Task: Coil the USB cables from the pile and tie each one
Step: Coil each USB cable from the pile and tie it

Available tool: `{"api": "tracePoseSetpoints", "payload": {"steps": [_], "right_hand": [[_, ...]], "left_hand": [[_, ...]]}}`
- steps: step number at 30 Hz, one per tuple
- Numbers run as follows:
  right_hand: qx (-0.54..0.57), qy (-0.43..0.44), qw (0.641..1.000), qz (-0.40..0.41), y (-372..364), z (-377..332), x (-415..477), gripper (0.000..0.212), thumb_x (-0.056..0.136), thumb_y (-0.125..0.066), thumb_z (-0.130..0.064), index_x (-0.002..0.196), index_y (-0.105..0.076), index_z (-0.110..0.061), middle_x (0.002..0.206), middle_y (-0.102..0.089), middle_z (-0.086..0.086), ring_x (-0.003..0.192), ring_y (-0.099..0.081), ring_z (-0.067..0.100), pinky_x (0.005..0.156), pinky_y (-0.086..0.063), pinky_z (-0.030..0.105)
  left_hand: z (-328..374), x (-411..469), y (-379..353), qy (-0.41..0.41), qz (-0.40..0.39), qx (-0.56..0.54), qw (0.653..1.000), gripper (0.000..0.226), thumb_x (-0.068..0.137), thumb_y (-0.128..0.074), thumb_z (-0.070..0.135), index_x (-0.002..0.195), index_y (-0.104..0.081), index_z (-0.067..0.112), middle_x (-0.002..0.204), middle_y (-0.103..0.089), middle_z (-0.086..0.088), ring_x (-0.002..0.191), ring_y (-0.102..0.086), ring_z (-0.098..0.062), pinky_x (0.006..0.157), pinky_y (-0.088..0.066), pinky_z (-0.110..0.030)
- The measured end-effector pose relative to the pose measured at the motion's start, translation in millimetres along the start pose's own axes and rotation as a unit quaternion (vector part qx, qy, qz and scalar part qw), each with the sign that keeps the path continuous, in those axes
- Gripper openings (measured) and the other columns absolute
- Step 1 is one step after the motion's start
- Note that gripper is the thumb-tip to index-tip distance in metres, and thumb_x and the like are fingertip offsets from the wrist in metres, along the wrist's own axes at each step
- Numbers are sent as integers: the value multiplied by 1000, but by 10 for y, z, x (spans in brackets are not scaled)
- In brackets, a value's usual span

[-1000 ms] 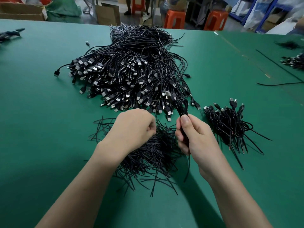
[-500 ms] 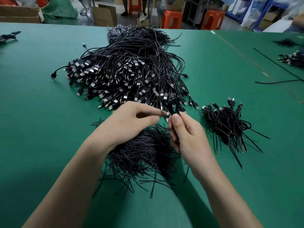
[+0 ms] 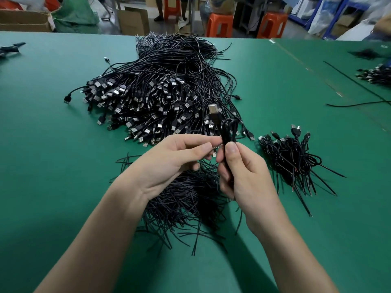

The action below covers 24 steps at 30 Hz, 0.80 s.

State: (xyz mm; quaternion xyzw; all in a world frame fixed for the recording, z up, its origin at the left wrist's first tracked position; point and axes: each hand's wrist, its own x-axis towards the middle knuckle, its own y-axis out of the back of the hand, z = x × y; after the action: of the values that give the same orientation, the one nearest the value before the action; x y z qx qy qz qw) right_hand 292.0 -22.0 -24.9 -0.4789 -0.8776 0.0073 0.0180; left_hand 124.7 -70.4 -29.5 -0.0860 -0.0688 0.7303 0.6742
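Left hand: your left hand [image 3: 173, 157] is pinching a thin tie [image 3: 218, 146] between thumb and forefinger, right beside the coil. The grip is catching only the tip, so the tie is likely to be slipping out once you are winding it.
Coil: your right hand [image 3: 243, 172] is clamping the coiled cable [image 3: 229, 132] upright, thumb pressing on its waist, above the near edge of the pile of cables [image 3: 160, 98]. If that grip is easing during the twist, the loops are likely to be springing apart.
Plug: a plug [image 3: 212, 109], seemingly the coil's own, is sticking up behind the loops. It risks snagging loose cables in the pile as you are pulling away.
Ties: the heap of ties [image 3: 186, 204] is lying under both wrists, and a dragging forearm could be scattering them.
Bundles: the tied bundles [image 3: 292, 161] are lying just right of your right hand, with tails poking out. A careless drop risks tangling them.
Desk: the green desk [image 3: 53, 166] is carrying everything, and a stray cable [image 3: 355, 104] is trailing across its right side.
Room: cardboard boxes [image 3: 133, 21] are standing behind the desk at the left, orange stools [image 3: 220, 25] further right, and blurred blue racks at the far right.
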Motion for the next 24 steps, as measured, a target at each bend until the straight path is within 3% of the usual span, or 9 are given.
{"api": "tracePoseSetpoints", "payload": {"steps": [3,8,13,19,24], "right_hand": [[44,-19,998,-39,-26,-80,-40,37,110,-40,-30,81,-54,-11,58,-34,-2,47,-25,14,40,-22,19],[55,-23,996,-66,-48,-127,-75,36,108,-40,-29,80,-53,-11,57,-34,-4,46,-24,11,40,-24,16],[29,-48,993,-103,52,-112,-46,36,108,-40,-33,83,-53,-11,58,-38,-5,44,-28,11,42,-23,20],[0,-84,984,-155,204,-76,-5,38,105,-42,-41,81,-60,-18,57,-40,-5,40,-33,10,43,-28,21],[51,-163,957,-236,303,-58,22,41,104,-43,-49,80,-58,-19,54,-28,-5,38,-25,9,46,-31,21]], "left_hand": [[-29,22,-5,-13,14,-10,1000,26,73,-80,32,97,-85,24,90,-77,5,83,-64,-2,70,-50,-17],[-82,51,-58,-27,54,-10,998,8,80,-76,20,84,-82,22,77,-73,6,78,-63,-8,84,-46,-31],[-94,36,-82,-27,24,4,999,9,80,-79,33,83,-81,25,75,-69,7,80,-60,-10,93,-39,-43],[-154,38,-102,-4,-38,-27,999,13,90,-71,32,81,-78,26,72,-66,8,75,-60,-4,84,-43,-30],[-223,57,-125,-4,-63,-54,997,15,90,-73,29,78,-79,23,69,-71,2,79,-67,-8,85,-53,-20]]}}
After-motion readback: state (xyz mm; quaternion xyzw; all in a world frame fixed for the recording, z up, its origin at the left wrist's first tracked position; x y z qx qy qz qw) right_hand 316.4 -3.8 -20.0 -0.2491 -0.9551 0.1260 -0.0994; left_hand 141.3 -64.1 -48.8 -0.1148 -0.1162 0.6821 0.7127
